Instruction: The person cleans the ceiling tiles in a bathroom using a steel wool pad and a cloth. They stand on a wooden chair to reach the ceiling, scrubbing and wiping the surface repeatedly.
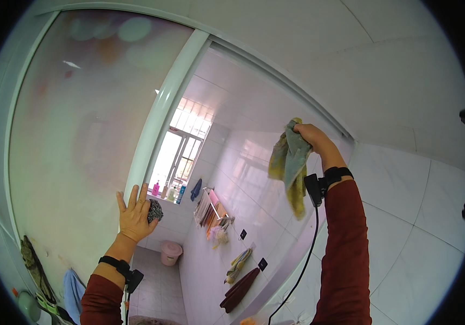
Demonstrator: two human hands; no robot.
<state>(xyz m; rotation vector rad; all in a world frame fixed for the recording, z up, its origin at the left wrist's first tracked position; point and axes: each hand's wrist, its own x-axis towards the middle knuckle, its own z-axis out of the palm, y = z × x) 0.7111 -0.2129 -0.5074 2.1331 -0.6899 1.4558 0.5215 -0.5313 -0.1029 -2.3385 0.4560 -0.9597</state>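
Note:
My left hand [134, 219] lies with its fingers spread near the white frame edge [147, 142] of a frosted sliding door [82, 134]. A grey steel-wool scourer [155, 210] is tucked between its thumb and fingers. Up at the right, my right hand [313, 136] grips a grey and yellow cloth [291, 156], which hangs down in folds in front of the doorway. Above the cloth runs the metal top track [281, 83] of the door. Black straps with small devices circle both wrists.
Through the doorway, bottles [171, 193] stand on a windowsill and towels hang on a wall rack [216, 209]. A pink bin [171, 252] is on the tiled floor. More cloths [240, 290] hang on the right wall. A black cable [311, 252] trails from the right wrist.

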